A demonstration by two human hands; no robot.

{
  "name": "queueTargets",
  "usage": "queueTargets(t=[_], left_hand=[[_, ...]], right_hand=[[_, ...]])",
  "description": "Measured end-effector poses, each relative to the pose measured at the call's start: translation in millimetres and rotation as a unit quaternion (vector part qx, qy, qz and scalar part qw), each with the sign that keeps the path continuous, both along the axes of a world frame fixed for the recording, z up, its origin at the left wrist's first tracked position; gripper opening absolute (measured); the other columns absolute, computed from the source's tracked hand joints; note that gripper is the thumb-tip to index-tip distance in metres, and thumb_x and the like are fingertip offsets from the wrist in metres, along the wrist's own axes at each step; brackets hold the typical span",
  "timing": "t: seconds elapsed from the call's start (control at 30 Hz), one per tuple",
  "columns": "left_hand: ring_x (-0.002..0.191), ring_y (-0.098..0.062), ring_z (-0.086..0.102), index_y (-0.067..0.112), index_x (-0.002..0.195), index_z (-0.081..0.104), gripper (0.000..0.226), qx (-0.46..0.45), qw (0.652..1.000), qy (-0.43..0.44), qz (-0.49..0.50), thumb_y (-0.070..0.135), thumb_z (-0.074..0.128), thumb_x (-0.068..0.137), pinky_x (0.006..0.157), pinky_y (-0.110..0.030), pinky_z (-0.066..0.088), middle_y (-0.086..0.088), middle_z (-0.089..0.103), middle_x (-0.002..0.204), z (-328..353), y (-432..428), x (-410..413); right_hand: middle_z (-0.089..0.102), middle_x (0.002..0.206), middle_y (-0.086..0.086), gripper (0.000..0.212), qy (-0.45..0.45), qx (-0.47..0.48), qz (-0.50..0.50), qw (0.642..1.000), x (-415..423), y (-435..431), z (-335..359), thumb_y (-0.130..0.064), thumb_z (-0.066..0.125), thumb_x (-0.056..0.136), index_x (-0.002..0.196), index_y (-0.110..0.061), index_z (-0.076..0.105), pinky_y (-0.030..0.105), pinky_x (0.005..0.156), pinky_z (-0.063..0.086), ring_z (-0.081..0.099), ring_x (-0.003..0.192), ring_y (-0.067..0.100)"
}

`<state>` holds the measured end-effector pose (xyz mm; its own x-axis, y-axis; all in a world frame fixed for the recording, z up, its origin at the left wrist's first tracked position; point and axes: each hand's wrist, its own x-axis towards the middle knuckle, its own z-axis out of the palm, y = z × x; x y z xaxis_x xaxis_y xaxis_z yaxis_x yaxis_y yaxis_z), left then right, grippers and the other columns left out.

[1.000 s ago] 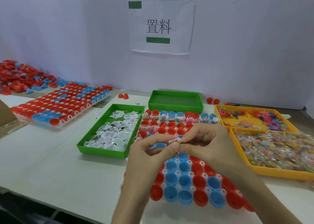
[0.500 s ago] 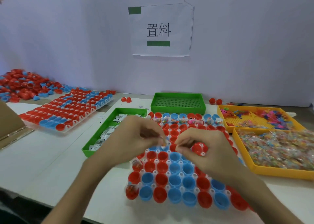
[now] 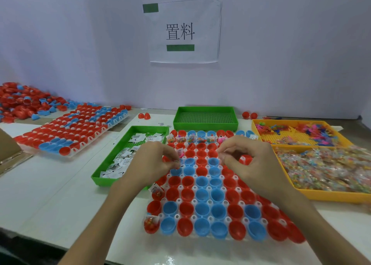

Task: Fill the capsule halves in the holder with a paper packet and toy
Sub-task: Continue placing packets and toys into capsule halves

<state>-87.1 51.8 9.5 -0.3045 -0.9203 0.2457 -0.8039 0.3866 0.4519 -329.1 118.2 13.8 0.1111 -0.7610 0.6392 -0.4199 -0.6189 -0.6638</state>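
Well short of done, judging by the holder (image 3: pixel 194 201). Across its far row (image 3: pixel 190 139), capsule halves (image 3: pixel 201 194) already loaded with a bagged toy and a paper packet. Likewise a few in the second row, plus two red ones down the left edge (image 3: pixel 157 193). Everywhere else in the holder, bare red and blue cups, so most of the filling left to do.

Left hand (image 3: pixel 154 164) low over the left side of the third row, fingers curled, thumb and forefinger pressed tip to tip. Impossible to tell if gripping anything. Right hand (image 3: pixel 249 164) over the right side of the same rows, fingers likewise curled and tips drawn together, with nothing visible inside the pinch either. Hands apart, a few empty cups showing between them.

Supplies close by on the table (image 3: pixel 50 184):
- paper packets (image 3: pixel 124 160) in the green tray (image 3: pixel 104 181) just left of the holder
- bagged toys (image 3: pixel 321 170) heaped in the yellow tray (image 3: pixel 321 194) just right of it
- plenty left in both

Farther back, an empty green tray (image 3: pixel 204 109) and a second yellow tray (image 3: pixel 257 124) of loose toys. Off to the left, another holder (image 3: pixel 70 130) of empty halves and a heap of loose halves (image 3: pixel 20 102) beyond, probably later batches.
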Motion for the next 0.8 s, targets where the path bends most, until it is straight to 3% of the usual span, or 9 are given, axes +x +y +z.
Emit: queueTargets(t=[0.17,0.4,0.63,0.8], left_hand=[[0.098,-0.01,0.055,0.035,0.076,0.078,0.008,-0.037,0.999,-0.033,-0.015,0.036,0.086,0.074,0.092,-0.04,0.045,0.02,0.069,0.093,-5,-3,0],[0.086,-0.004,0.05,0.035,0.074,0.075,0.009,-0.025,0.996,-0.077,-0.024,0.034,0.082,0.079,0.099,-0.043,0.04,0.027,0.058,0.076,-13,-8,-1],[0.088,-0.002,0.054,0.035,0.075,0.07,0.012,-0.043,0.993,-0.113,-0.014,0.037,0.082,0.078,0.102,-0.038,0.033,0.022,0.067,0.078,-16,-15,-5],[0.089,-0.005,0.048,0.038,0.069,0.066,0.018,-0.048,0.99,-0.128,-0.015,0.04,0.083,0.076,0.098,-0.039,0.033,0.022,0.057,0.078,-17,-17,-3]], right_hand=[[0.07,0.07,-0.001,0.014,0.006,0.006,-0.001,1.0,-1,0,-1,0.001,0.075,0.084,0.086,-0.013,0.074,0.025,0.066,0.055,0.067,0.065,0.016],[0.07,0.068,-0.001,0.013,0.009,0.009,-0.003,1.0,-1,-1,-2,0.002,0.074,0.084,0.085,-0.011,0.074,0.027,0.065,0.055,0.067,0.064,0.016],[0.07,0.068,0.0,0.014,0.008,0.013,-0.003,1.0,-2,-1,-4,0.001,0.074,0.084,0.086,-0.012,0.074,0.031,0.065,0.056,0.068,0.065,0.02],[0.07,0.068,-0.003,0.015,0.006,0.018,-0.01,1.0,-4,-3,-4,-0.001,0.074,0.085,0.086,-0.016,0.074,0.036,0.066,0.056,0.069,0.066,0.017]])
